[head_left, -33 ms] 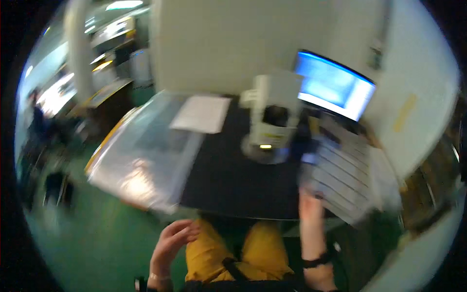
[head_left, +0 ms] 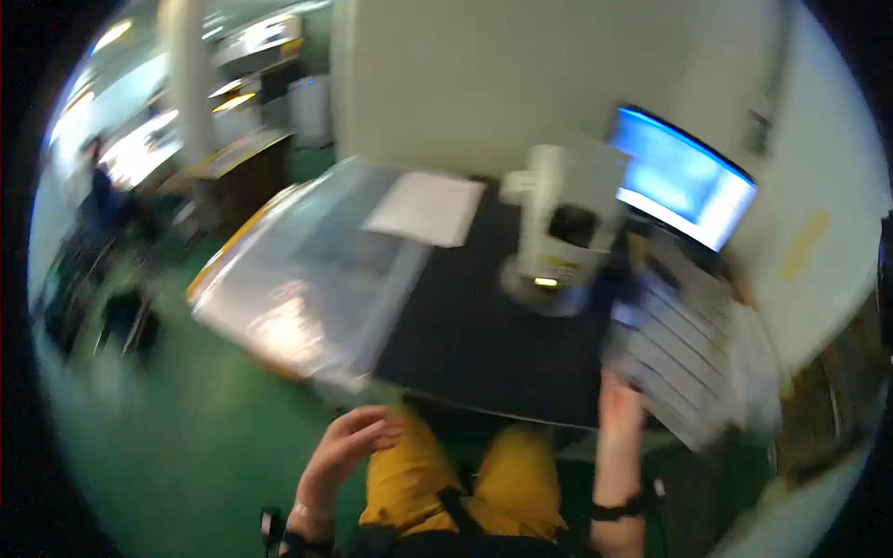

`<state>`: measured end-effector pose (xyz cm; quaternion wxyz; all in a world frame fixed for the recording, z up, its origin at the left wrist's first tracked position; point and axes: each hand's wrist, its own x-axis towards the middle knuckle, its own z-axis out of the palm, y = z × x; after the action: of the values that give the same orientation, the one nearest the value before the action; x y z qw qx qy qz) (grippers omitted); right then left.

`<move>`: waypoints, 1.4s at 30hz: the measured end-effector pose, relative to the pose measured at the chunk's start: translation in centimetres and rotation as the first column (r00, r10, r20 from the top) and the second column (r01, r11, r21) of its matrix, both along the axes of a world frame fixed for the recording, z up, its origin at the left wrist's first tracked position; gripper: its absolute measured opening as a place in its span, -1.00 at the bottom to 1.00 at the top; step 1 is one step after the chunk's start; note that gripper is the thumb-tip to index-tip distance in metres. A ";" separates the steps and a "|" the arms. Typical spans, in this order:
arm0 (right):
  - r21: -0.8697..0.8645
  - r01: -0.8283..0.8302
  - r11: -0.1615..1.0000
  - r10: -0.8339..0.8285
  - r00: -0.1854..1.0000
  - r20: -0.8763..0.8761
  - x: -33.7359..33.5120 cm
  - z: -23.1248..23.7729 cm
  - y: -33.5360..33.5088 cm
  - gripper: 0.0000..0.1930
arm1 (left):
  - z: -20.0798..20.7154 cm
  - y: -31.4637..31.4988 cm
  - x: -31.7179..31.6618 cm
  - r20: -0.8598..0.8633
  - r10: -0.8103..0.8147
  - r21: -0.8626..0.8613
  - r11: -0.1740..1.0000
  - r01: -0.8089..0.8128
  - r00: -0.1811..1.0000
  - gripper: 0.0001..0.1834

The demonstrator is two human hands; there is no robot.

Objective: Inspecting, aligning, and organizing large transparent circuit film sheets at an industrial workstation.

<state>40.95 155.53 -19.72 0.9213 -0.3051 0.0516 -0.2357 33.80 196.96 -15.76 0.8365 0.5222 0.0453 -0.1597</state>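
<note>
My left hand (head_left: 358,439) hovers just off the near table edge, above my yellow-trousered lap. Its fingers are loosely bent with nothing visible between them. At the table's front right, my right hand (head_left: 619,402) reaches forward by the edge of a lined paper sheet (head_left: 677,358). Blur smears its fingers, and whether it grips anything is unclear. Beyond it stands a pale upright device (head_left: 549,223) with a dark opening and a small lit display, set on a round base.
A black mat (head_left: 493,363) covers the table's middle. Clear plastic sheets (head_left: 307,251) lie at the left, overhanging the edge, with a white paper (head_left: 428,206) on top. A lit monitor (head_left: 684,177) stands back right. A wall (head_left: 465,84) closes off the rear.
The whole scene has shifted rightward in the picture as the view turned left. My hands keep nearly the same poses relative to the table.
</note>
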 end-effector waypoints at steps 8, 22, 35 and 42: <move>0.733 -0.152 0.663 0.399 0.900 -0.174 -6.1 9.0 4.7 -0.49 | -4.7 11.3 4.2 0.118 0.601 0.257 0.750 -0.609 0.790 -0.48; 0.068 -0.583 0.810 0.579 0.773 -0.262 -4.7 12.6 14.0 -0.71 | 0.4 19.5 9.7 0.454 0.560 0.447 0.529 -0.721 0.693 -0.68; -0.896 0.210 -0.390 0.593 0.802 -0.070 2.1 10.4 30.2 -0.46 | 2.1 15.4 4.5 0.493 0.411 0.524 0.564 -0.638 0.767 -0.65; -0.827 0.152 -0.542 0.559 0.799 -0.219 5.4 6.8 31.8 -0.42 | 3.7 14.7 6.4 0.639 0.367 0.595 0.321 -0.737 0.676 -0.66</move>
<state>46.31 187.34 -12.89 0.2049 -0.8727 -0.4431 0.0089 40.25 211.69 -12.06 0.4808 0.8170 0.1270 0.2919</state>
